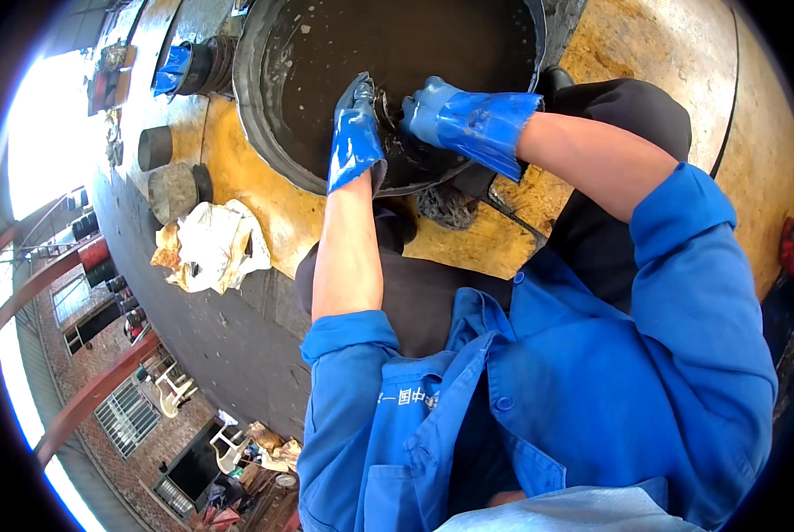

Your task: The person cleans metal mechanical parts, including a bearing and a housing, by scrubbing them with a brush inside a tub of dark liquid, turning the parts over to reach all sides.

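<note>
Both my hands wear wet blue rubber gloves and are over a wide dark basin (pixel 253 115) of murky dark liquid. My left hand (pixel 358 108) is closed along one side of a dark, wet, curved part (pixel 383 110); its exact kind is hard to make out. From the other side my right hand (pixel 427 110) comes in with fingers curled against the same part. The part's lower portion merges with the dark liquid beneath.
A crumpled white cloth (pixel 224 248) lies on the floor left of the basin. Dark cylindrical pieces (pixel 156 148) stand beyond it. Below the basin's near rim sits a dark tangled wad (pixel 448 207). My knees (pixel 632 111) flank the basin on yellow-stained flooring.
</note>
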A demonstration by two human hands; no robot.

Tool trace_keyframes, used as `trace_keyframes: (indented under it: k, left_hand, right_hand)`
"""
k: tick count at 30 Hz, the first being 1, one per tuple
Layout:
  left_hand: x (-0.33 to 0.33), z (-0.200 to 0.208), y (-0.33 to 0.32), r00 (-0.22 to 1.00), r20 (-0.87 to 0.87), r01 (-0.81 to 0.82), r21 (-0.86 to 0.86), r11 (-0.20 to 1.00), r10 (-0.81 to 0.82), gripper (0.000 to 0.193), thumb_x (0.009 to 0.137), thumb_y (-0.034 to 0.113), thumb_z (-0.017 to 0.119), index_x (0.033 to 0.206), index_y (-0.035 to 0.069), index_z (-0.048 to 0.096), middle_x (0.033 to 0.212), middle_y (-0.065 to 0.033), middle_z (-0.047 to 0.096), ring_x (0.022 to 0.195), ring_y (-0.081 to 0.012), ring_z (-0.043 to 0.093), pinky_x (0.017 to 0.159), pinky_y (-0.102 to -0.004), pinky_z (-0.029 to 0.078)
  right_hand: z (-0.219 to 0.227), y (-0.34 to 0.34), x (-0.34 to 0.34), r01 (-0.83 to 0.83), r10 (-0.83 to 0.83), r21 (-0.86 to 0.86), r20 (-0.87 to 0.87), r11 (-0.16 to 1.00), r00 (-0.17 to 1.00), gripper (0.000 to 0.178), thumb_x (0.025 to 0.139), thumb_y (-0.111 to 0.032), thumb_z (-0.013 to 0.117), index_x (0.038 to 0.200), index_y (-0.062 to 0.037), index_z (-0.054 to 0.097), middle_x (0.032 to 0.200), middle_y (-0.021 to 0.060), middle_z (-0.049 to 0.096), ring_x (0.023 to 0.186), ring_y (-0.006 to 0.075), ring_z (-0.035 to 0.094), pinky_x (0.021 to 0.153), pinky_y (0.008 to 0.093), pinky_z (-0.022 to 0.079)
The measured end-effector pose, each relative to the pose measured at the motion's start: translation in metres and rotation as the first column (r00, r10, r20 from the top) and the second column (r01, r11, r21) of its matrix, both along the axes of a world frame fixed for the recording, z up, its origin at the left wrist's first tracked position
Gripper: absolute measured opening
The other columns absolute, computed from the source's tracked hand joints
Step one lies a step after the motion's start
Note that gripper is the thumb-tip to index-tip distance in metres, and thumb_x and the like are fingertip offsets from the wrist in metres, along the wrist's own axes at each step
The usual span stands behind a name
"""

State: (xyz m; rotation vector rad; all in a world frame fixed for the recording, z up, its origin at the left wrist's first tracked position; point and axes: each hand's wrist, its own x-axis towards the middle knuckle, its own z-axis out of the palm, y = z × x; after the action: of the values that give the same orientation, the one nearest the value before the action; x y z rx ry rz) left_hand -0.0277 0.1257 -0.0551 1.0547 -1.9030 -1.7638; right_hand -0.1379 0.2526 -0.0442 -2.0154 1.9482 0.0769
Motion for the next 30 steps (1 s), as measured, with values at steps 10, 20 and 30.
trace_keyframes:
  k: [10, 20, 30]
  left_hand:
    - [0.004, 0.015, 0.002, 1.0, 0.003, -0.008, 0.127, 0.992, 0.008, 0.042, 0.107, 0.024, 0.052, 0.139, -0.003, 0.057, 0.13, -0.0137, 0.066, 0.116, -0.0223, 0.063, 0.103, -0.0342, 0.049]
    - [0.0, 0.026, 0.013, 0.999, 0.046, -0.016, 0.133, 0.991, 0.01, 0.043, 0.106, 0.027, 0.053, 0.136, -0.003, 0.059, 0.134, -0.014, 0.064, 0.121, -0.0248, 0.059, 0.108, -0.0359, 0.044]
    - [0.009, -0.014, -0.031, 0.931, 0.348, -0.124, 0.014, 0.992, 0.111, 0.044, 0.104, 0.033, 0.056, 0.132, 0.0, 0.064, 0.123, -0.0114, 0.069, 0.11, -0.0213, 0.063, 0.099, -0.0347, 0.049]
  right_hand:
    - [-0.006, 0.011, -0.002, -0.086, 0.041, -0.341, -0.138, 0.936, 0.99, 0.031, 0.092, -0.025, 0.061, 0.119, -0.01, 0.069, 0.106, 0.0176, 0.068, 0.101, 0.035, 0.069, 0.083, 0.0453, 0.058]
    - [-0.007, -0.001, -0.031, 0.338, -0.353, 0.111, 0.42, 0.934, 0.836, 0.038, 0.085, -0.021, 0.068, 0.123, -0.0178, 0.07, 0.112, 0.0135, 0.073, 0.105, 0.0365, 0.068, 0.089, 0.0454, 0.055]
    - [-0.011, 0.015, -0.04, 0.575, -0.564, 0.549, 0.807, 0.607, -0.175, 0.029, 0.094, -0.026, 0.061, 0.109, -0.0049, 0.075, 0.1, 0.0097, 0.076, 0.085, 0.0216, 0.072, 0.072, 0.0359, 0.06]
